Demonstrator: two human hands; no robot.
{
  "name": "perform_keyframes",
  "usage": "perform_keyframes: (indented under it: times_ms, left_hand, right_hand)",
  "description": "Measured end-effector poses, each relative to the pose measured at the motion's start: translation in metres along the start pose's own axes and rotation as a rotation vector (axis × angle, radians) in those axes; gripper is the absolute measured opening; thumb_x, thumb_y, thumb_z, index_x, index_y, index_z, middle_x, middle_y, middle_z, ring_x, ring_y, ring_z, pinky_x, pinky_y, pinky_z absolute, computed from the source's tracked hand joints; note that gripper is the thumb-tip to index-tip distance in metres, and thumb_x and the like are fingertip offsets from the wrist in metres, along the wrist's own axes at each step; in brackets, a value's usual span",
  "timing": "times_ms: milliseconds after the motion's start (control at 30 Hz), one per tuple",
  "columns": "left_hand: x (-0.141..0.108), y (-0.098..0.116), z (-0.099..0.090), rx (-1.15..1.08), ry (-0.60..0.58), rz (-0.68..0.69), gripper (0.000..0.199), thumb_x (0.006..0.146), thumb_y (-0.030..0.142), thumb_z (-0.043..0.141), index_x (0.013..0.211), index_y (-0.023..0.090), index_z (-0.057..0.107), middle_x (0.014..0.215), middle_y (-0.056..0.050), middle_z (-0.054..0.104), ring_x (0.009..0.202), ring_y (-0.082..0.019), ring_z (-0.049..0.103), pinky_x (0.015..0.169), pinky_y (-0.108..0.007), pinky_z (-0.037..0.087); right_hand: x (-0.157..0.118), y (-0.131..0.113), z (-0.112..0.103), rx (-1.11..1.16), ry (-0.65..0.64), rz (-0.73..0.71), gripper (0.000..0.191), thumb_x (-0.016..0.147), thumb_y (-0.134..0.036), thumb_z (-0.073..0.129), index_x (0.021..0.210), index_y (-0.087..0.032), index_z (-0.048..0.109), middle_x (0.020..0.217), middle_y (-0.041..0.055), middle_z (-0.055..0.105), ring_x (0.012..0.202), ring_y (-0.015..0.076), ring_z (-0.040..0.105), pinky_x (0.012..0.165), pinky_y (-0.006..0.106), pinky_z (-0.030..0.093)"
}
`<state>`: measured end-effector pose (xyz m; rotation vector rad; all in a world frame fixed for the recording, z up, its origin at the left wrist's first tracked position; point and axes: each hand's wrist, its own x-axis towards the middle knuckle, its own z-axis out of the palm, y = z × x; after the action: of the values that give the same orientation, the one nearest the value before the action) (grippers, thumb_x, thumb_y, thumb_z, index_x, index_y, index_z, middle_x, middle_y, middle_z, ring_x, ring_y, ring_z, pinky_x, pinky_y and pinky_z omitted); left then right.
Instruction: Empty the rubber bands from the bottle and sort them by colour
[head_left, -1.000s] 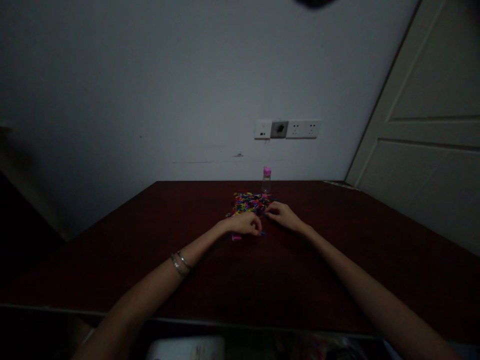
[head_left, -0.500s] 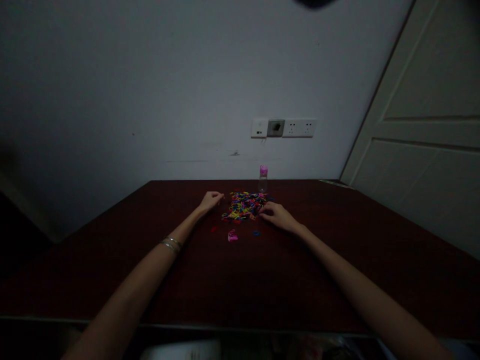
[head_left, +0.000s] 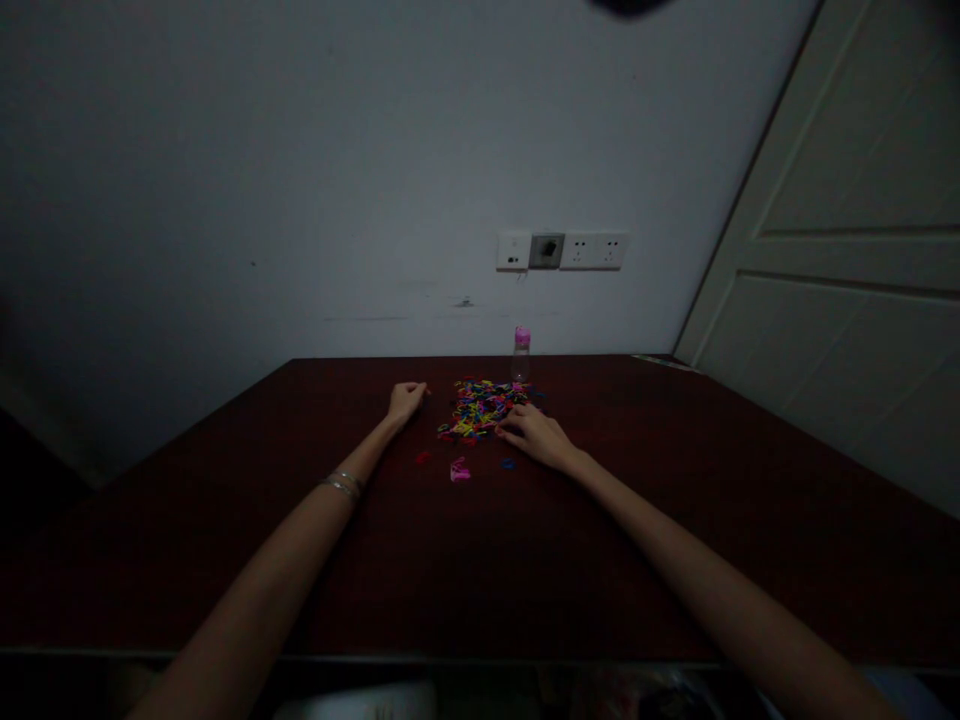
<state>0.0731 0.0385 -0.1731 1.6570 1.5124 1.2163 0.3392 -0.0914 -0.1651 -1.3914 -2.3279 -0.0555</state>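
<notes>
A pile of small, thin coloured loops that look like rubber bands [head_left: 474,408] lies on the dark red table [head_left: 480,560]. My left hand [head_left: 407,400] rests just left of the pile, its fingers closed; a tiny orange spot shows at the fingertips, too small to name. Over the pile's right front edge reaches my right hand [head_left: 532,432], fingers bent and partly apart, the tips touching the bands. In front of the pile lie a small pink cluster of bands [head_left: 460,470], a red band [head_left: 424,457] and a blue band [head_left: 508,464].
Behind the pile stands a small clear bottle [head_left: 520,362] with a pink cap. A row of wall sockets [head_left: 592,251] sits on the pale wall above it. At the right is a white panelled door [head_left: 840,330]. Blurred items show below the table's front edge.
My right hand has moved left, further over the pile's edge. My left hand has drawn slightly left, away from the pile. The whole view has shifted a little.
</notes>
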Motion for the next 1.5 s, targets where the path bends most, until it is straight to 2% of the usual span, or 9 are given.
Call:
perform_keyframes:
  times_ms: [400,633,767,900,1000,1133,1233,1367,1500]
  left_hand:
    - [-0.004,0.000,-0.003,-0.009,0.032,0.041,0.032,0.071,0.039,0.046,0.064,0.012,0.062,0.042,0.003,0.042,0.042,-0.009,0.038,0.045,-0.021,0.027]
    - [-0.003,-0.002,-0.003,-0.064,-0.016,0.035,0.033,0.071,0.040,0.046,0.067,0.011,0.062,0.041,0.004,0.039,0.040,-0.007,0.033,0.043,-0.020,0.024]
    - [-0.004,-0.002,-0.003,-0.062,-0.029,0.057,0.033,0.071,0.040,0.046,0.067,0.011,0.062,0.042,0.004,0.040,0.041,-0.007,0.034,0.043,-0.020,0.024]
    - [-0.005,0.000,-0.002,-0.028,-0.047,0.090,0.034,0.071,0.041,0.046,0.066,0.011,0.063,0.042,0.004,0.041,0.042,-0.008,0.035,0.044,-0.020,0.026]
    - [-0.007,0.003,-0.001,0.051,-0.041,0.134,0.032,0.070,0.038,0.047,0.065,0.011,0.064,0.043,0.003,0.044,0.045,-0.009,0.040,0.047,-0.021,0.029]
    - [-0.011,0.011,0.001,0.176,-0.031,0.259,0.030,0.070,0.034,0.047,0.063,0.011,0.065,0.054,0.000,0.056,0.057,-0.012,0.050,0.057,-0.021,0.035]
    - [-0.016,0.021,0.005,0.209,-0.102,0.331,0.032,0.071,0.035,0.046,0.065,0.011,0.066,0.060,-0.002,0.060,0.062,-0.014,0.052,0.060,-0.023,0.037]
    - [-0.027,0.042,0.013,0.202,-0.236,0.397,0.030,0.070,0.033,0.048,0.066,0.011,0.066,0.062,-0.002,0.060,0.062,-0.013,0.051,0.059,-0.022,0.036]
    - [-0.044,0.067,0.021,0.211,-0.489,0.442,0.027,0.069,0.032,0.052,0.071,0.011,0.067,0.062,-0.001,0.059,0.057,-0.010,0.048,0.055,-0.021,0.034]
  right_hand:
    - [0.001,0.002,-0.001,0.218,0.070,0.005,0.019,0.082,-0.034,0.053,0.089,-0.023,0.066,0.093,0.0049,0.059,0.091,0.0177,0.053,0.078,0.031,0.043]
    - [-0.003,0.017,-0.028,0.462,0.113,-0.025,0.020,0.077,-0.034,0.058,0.086,-0.020,0.067,0.089,0.0040,0.061,0.082,0.0156,0.056,0.076,0.030,0.044]
    - [-0.012,0.031,-0.038,0.540,0.040,0.012,0.020,0.074,-0.037,0.061,0.082,-0.019,0.067,0.087,0.0042,0.061,0.080,0.0162,0.056,0.074,0.031,0.045]
    - [-0.026,0.035,-0.042,0.567,-0.058,-0.017,0.020,0.073,-0.037,0.061,0.080,-0.019,0.067,0.087,0.0046,0.060,0.079,0.0161,0.055,0.072,0.030,0.044]
    - [-0.033,0.031,-0.048,0.579,-0.183,-0.028,0.020,0.073,-0.038,0.062,0.080,-0.020,0.068,0.087,0.0043,0.060,0.079,0.0158,0.055,0.072,0.029,0.044]
    - [-0.035,0.026,-0.053,0.552,-0.356,0.004,0.024,0.071,-0.041,0.063,0.081,-0.019,0.068,0.085,0.0042,0.061,0.077,0.0157,0.055,0.068,0.028,0.043]
    - [-0.036,0.024,-0.052,0.530,-0.404,0.013,0.030,0.070,-0.044,0.063,0.084,-0.017,0.068,0.086,0.0047,0.061,0.075,0.0152,0.054,0.065,0.027,0.042]
    - [-0.036,0.026,-0.050,0.493,-0.399,0.055,0.032,0.068,-0.043,0.064,0.086,-0.017,0.068,0.087,0.0046,0.061,0.075,0.0152,0.054,0.065,0.027,0.042]
    - [-0.036,0.032,-0.051,0.471,-0.362,0.100,0.029,0.070,-0.040,0.063,0.089,-0.017,0.067,0.087,0.0041,0.061,0.077,0.0157,0.055,0.067,0.028,0.042]
